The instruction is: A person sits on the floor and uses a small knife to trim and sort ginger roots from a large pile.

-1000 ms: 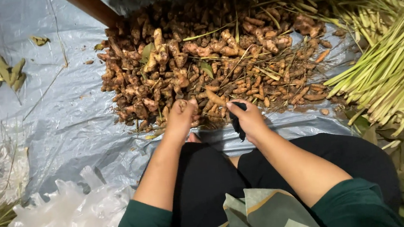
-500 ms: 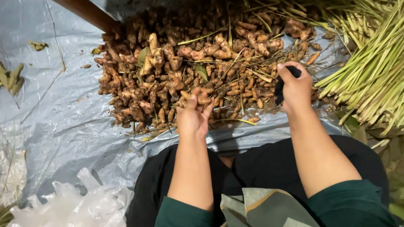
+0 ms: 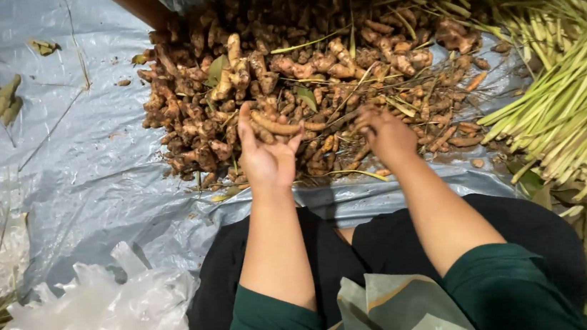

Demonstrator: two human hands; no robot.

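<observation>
Left hand (image 3: 268, 162) turned palm-up since a moment ago, one root piece (image 3: 274, 126) cradled in loosely curled fingers — right hand (image 3: 385, 134) pulled back to frame centre, curled onto the root pile (image 3: 284, 72); its grasp cannot be told.

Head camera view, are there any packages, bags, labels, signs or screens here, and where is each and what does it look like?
Clear plastic bags: crumpled, whitish and see-through, heaped at the lower left on the grey plastic sheet, beside the person's knee.
No labels, signs or screens show.
The left hand holds a brown root at the root pile; no package lies near it.
</observation>
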